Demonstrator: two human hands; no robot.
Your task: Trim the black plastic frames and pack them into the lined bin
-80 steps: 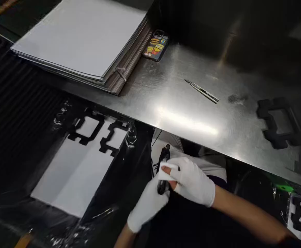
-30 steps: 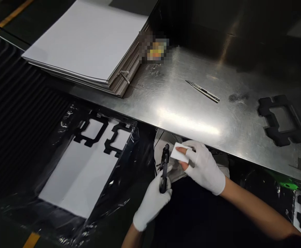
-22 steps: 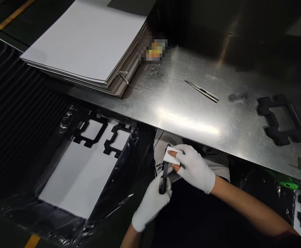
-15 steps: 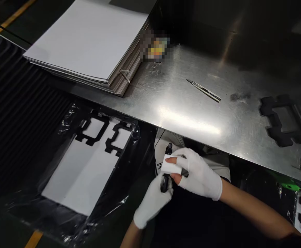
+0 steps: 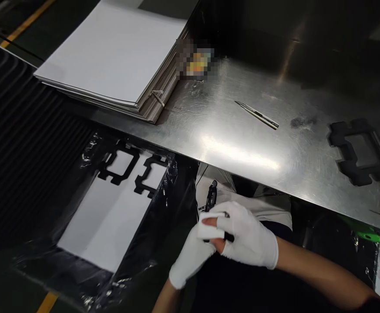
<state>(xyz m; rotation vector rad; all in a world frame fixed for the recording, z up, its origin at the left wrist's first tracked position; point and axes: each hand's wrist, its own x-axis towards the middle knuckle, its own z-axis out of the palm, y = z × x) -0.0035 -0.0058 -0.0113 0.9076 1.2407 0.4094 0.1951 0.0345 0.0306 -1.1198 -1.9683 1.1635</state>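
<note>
In front of the bench edge, my two hands meet, both in white gloves with bare fingertips. My right hand (image 5: pixel 247 237) pinches a small white block (image 5: pixel 206 233) between thumb and fingers. The block lies against a narrow black part (image 5: pixel 212 194), whose upper end sticks out beyond my hands. My left hand (image 5: pixel 190 256) is closed around the lower portion of that part, with most of its fingers hidden behind the block and my right hand.
A thin utility knife (image 5: pixel 258 115) lies on the metal bench (image 5: pixel 190 134). Farther right is a black cut-out frame (image 5: pixel 348 167). A tall stack of white sheets (image 5: pixel 111 52) stands at the back left. Below it, black frames (image 5: pixel 132 163) rest on a white sheet (image 5: pixel 101 230) in clear plastic.
My right hand has moved down and slightly left with the white block, along the black part. More of the part's upper end now shows, and the block covers more of my left hand.
</note>
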